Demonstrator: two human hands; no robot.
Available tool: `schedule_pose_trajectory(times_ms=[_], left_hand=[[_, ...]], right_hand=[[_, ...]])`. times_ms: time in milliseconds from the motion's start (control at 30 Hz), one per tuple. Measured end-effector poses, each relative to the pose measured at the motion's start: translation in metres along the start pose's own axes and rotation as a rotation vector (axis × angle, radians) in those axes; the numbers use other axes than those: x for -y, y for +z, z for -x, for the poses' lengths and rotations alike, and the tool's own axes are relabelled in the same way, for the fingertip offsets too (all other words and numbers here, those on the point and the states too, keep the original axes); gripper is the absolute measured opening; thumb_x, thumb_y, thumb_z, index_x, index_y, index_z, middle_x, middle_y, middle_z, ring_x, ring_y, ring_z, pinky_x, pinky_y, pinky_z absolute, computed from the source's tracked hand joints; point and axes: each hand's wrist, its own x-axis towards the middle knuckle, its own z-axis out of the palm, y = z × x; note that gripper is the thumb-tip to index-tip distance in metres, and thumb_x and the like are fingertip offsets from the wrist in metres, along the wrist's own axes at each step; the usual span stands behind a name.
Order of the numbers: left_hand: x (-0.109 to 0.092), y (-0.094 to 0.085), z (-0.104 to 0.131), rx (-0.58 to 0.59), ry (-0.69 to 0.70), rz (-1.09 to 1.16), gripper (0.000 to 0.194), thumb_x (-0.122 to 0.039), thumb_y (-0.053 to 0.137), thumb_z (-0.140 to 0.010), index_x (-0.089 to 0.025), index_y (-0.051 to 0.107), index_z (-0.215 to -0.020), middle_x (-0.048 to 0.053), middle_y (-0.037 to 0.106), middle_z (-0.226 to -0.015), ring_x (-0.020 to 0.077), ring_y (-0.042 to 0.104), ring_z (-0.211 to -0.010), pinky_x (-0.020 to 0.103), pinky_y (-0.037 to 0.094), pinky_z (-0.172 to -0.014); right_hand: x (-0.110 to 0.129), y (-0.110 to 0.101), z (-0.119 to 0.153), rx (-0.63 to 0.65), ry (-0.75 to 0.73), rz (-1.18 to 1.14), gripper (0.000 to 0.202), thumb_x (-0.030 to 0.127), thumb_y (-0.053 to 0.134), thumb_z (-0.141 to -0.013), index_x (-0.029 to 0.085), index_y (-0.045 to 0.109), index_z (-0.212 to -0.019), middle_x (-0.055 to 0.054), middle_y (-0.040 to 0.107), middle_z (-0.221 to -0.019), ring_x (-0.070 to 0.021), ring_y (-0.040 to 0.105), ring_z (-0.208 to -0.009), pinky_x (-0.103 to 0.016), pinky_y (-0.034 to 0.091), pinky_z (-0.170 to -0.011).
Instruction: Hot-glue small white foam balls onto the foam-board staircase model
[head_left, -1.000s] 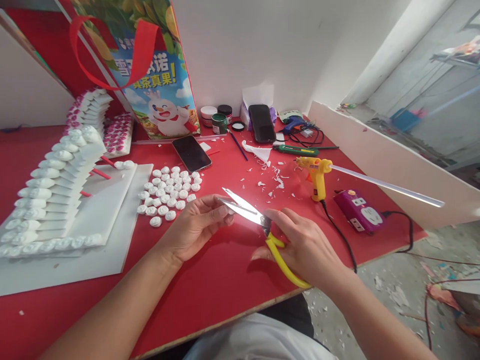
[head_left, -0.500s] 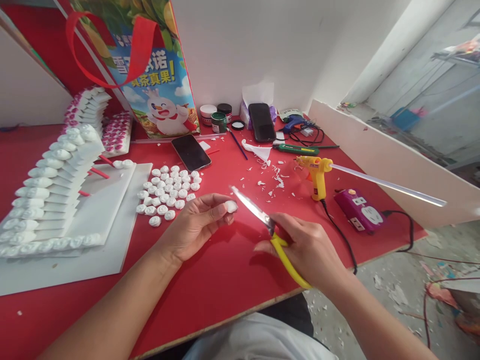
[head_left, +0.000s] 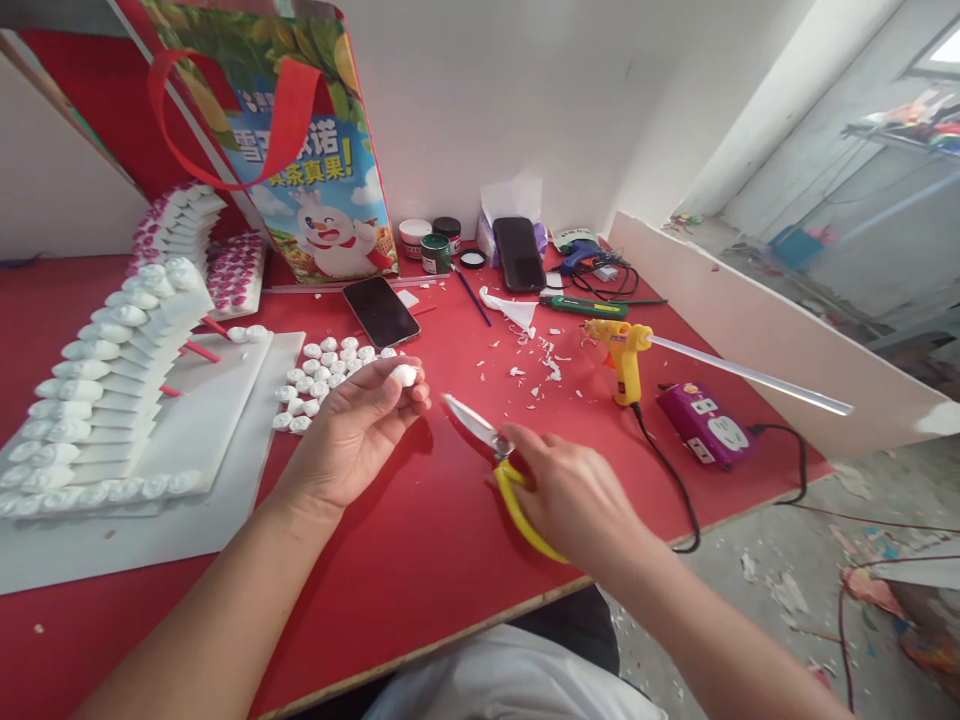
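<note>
Between the thumb and fingers of my left hand (head_left: pixel 360 425) is a small white rosette (head_left: pixel 406 375), held above the red table (head_left: pixel 420 560). My right hand (head_left: pixel 574 490) grips yellow-handled scissors (head_left: pixel 525 515), whose blades point up and left, a short way right of the rosette and apart from it. Behind my left hand lies a group of similar white rosettes (head_left: pixel 311 366), partly covered by the fingers. A curved white structure edged with rosettes (head_left: pixel 112 370) stands on white boards (head_left: pixel 225 400) at the left.
A yellow glue gun (head_left: pixel 626 360) with a long clear stick stands right of centre, beside a purple power socket (head_left: pixel 705 425). White scraps (head_left: pixel 553 370), a green tool (head_left: pixel 585 306), two phones (head_left: pixel 381 311), paint jars (head_left: pixel 436 253) and a printed bag (head_left: pixel 330 200) are farther back.
My left hand has moved left and up with the rosette, now over the edge of the rosette group. My right hand has moved left with the scissors, whose blades look lower.
</note>
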Motion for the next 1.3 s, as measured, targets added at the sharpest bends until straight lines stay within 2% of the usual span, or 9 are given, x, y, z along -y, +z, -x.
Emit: schedule_pose_trajectory(times_ms=[133,233,333,433,767,900,1033,1133,1300], left_hand=[[-0.002,-0.002,-0.002,-0.061,0.018,-0.011,0.033,-0.026,0.102,-0.063,-0.017,0.085,-0.09,0.002,0.075,-0.086,0.0107,0.067,-0.079,0.023,0.059,-0.082],[0.0,-0.003,-0.003,-0.078,0.017,-0.03,0.033,-0.027,0.102,-0.063,-0.016,0.085,-0.089,0.003,0.077,-0.085,0.0119,0.068,-0.079,0.025,0.059,-0.084],[0.003,-0.003,-0.002,-0.058,-0.027,0.015,0.029,-0.026,0.1,-0.067,-0.017,0.084,-0.089,0.004,0.079,-0.089,0.0134,0.071,-0.08,0.026,0.061,-0.083],[0.005,-0.002,0.0,-0.044,-0.107,0.11,0.022,-0.02,0.093,-0.075,-0.017,0.082,-0.094,0.005,0.08,-0.092,0.0147,0.074,-0.084,0.028,0.063,-0.087],[0.008,0.003,0.002,-0.025,-0.233,0.181,0.023,-0.024,0.095,-0.075,-0.013,0.079,-0.086,0.006,0.077,-0.085,0.0129,0.071,-0.075,0.024,0.063,-0.075],[0.01,0.006,0.003,0.03,-0.182,0.095,0.034,-0.029,0.1,-0.067,-0.011,0.08,-0.088,0.005,0.075,-0.081,0.0113,0.068,-0.072,0.023,0.06,-0.075],[0.014,0.01,0.005,0.044,-0.106,-0.075,0.036,-0.038,0.097,-0.07,-0.015,0.08,-0.091,0.003,0.076,-0.082,0.0125,0.069,-0.073,0.026,0.058,-0.078],[0.02,0.007,0.006,0.07,0.007,-0.421,0.026,-0.039,0.088,-0.082,-0.018,0.078,-0.096,0.004,0.078,-0.093,0.0161,0.072,-0.085,0.029,0.058,-0.084],[0.033,-0.005,0.005,0.227,0.429,-1.136,0.005,-0.019,0.07,-0.095,-0.018,0.073,-0.099,0.006,0.074,-0.096,0.021,0.069,-0.089,0.034,0.056,-0.085]], right_hand=[[0.019,-0.001,-0.013,0.052,0.001,0.139,0.047,0.039,0.05,-0.106,0.022,0.064,-0.148,-0.013,0.079,-0.09,-0.0262,0.077,-0.074,-0.032,0.026,-0.054],[0.003,-0.009,-0.026,0.025,0.113,0.166,0.047,0.046,0.048,-0.107,0.018,0.07,-0.137,-0.015,0.08,-0.089,-0.0286,0.079,-0.081,-0.033,0.027,-0.054],[-0.021,-0.018,-0.03,-0.031,0.302,0.204,0.037,0.035,0.05,-0.106,0.015,0.074,-0.125,-0.016,0.082,-0.094,-0.0303,0.08,-0.087,-0.033,0.034,-0.058],[-0.034,-0.022,-0.025,-0.071,0.369,0.185,0.04,0.029,0.056,-0.102,0.013,0.069,-0.136,-0.017,0.083,-0.098,-0.0318,0.08,-0.092,-0.032,0.042,-0.065],[-0.028,-0.023,-0.023,-0.117,0.237,0.261,0.036,0.028,0.056,-0.103,0.01,0.075,-0.127,-0.018,0.076,-0.097,-0.031,0.078,-0.086,-0.035,0.052,-0.073],[-0.019,-0.011,-0.026,-0.433,0.021,0.072,0.029,0.031,0.061,-0.102,0.013,0.078,-0.117,-0.015,0.078,-0.101,-0.0257,0.076,-0.081,-0.033,0.055,-0.071],[-0.002,0.02,-0.045,-0.938,-0.42,-0.05,0.023,0.015,0.051,-0.104,0.012,0.071,-0.114,-0.011,0.075,-0.092,-0.0192,0.07,-0.077,-0.029,0.056,-0.072],[0.0,0.035,-0.059,-0.979,-0.447,0.003,0.019,0.011,0.052,-0.101,0.015,0.069,-0.107,-0.009,0.072,-0.083,-0.0196,0.065,-0.073,-0.029,0.053,-0.068],[-0.006,0.036,-0.063,-0.971,-0.352,0.027,0.018,0.009,0.052,-0.099,0.016,0.067,-0.105,-0.005,0.07,-0.077,-0.0177,0.062,-0.066,-0.028,0.046,-0.061]])
